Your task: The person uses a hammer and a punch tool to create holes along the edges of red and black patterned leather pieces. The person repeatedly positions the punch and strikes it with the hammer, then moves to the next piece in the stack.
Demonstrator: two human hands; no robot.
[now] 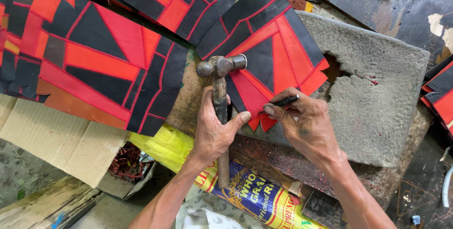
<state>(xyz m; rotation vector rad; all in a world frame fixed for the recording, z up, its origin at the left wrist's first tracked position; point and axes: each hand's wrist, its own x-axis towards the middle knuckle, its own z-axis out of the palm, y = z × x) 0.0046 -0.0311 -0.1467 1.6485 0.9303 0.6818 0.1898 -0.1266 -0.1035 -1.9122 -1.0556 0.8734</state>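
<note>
Fingers (278, 111) pinch black punch (286, 100) on red-black patchwork leather (269, 49).

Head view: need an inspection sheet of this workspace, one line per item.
Surface: grey stone slab, chipped hollow near its middle, on a worn wooden bench.
Job's things: red-and-black stitched leather panel lying over the slab's left edge; hammer; thin dark punch tool set on the panel's red lower edge.
Clutter: more red-and-black panels piled at left, cardboard, printed yellow sack, red scraps.
Grippers: left hand wraps the hammer handle, head raised; right hand pinches the punch tool.
Cables: nothing seen.
Surroundings: dark leather sheets at top right.
</note>
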